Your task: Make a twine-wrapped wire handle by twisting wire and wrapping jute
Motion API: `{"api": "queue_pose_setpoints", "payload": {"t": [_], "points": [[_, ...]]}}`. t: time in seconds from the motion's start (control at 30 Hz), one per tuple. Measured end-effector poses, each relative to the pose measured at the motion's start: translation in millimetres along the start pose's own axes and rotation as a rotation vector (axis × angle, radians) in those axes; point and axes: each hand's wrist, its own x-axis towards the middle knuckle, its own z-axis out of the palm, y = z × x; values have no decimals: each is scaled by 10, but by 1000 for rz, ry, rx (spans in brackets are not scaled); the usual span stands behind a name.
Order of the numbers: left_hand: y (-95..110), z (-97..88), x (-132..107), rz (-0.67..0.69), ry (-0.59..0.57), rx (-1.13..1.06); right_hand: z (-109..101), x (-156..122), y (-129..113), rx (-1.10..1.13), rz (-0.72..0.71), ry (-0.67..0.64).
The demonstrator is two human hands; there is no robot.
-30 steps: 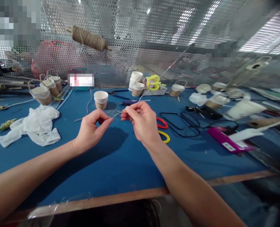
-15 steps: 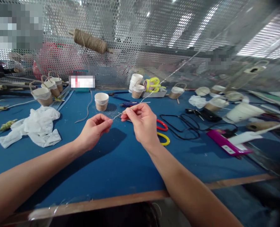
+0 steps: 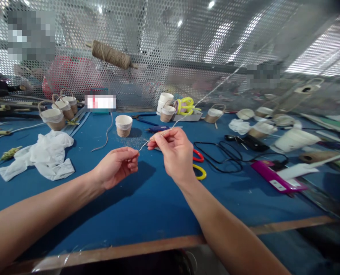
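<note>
Over the middle of the blue table, my left hand [image 3: 116,167] pinches the end of a thin pale twine [image 3: 215,89]. My right hand [image 3: 174,152] is closed on the same twine a little further along, thumb against fingers. From there the twine runs up to the far right, stretched in a straight line. Between the two hands a short length of it looks twisted. Behind the left hand stands a small cup [image 3: 123,126] with a white rim and a brown wrapped body. Scissors with red and yellow handles [image 3: 200,172] lie partly hidden behind my right hand.
White gloves [image 3: 47,156] lie at left, with several handled cups [image 3: 52,119] behind them. A twine spool [image 3: 111,54] hangs on the perforated metal screen. Pliers [image 3: 147,119], a blue glue gun [image 3: 160,128], a black cable [image 3: 220,152] and a purple power strip [image 3: 278,176] lie about.
My left hand has turned slightly, its fingers curling in more, and sits a little closer to the right hand's side. The right hand keeps its pinch; the view has shifted slightly.
</note>
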Motion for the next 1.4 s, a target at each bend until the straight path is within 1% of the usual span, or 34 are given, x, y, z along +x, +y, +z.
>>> {"api": "queue_pose_setpoints", "payload": {"t": [0.17,0.27,0.3,0.37,0.4,0.47,0.5,0.6,0.7,0.77,0.83,0.93,1.0,1.13,1.2,1.27,1.4], "points": [[-17,36,-17,-40,-18,-70,2,-19,-30,-10,-99,-20],[-18,21,-4,-7,-31,-61,-12,-10,-21,-10,-130,-15],[-5,2,7,30,-31,-18,-19,-1,-11,-13,-114,-13],[46,-51,33,119,-32,125,-38,26,17,-1,-39,-16],[82,-82,48,128,-55,201,-47,40,32,21,7,-22],[157,-142,74,93,-110,268,-64,60,59,75,91,-51],[188,-167,83,43,-132,275,-70,64,67,101,122,-74],[227,-215,95,-57,-181,306,-73,52,68,142,176,-179],[195,-227,90,-89,-232,361,-59,26,47,150,211,-248],[159,-222,89,-103,-247,396,-50,16,36,140,242,-252],[126,-210,90,-77,-239,442,-47,11,30,125,275,-244],[91,-183,86,-1,-194,518,-54,9,23,109,293,-222],[81,-166,76,23,-192,531,-61,8,11,104,293,-216],[76,-153,50,-32,-267,440,-67,8,-22,108,291,-244],[69,-155,38,-49,-290,429,-69,9,-31,110,285,-261],[54,-154,28,-42,-287,481,-72,8,-32,108,275,-278],[27,-140,25,18,-282,668,-75,-2,-35,94,266,-307]]}}
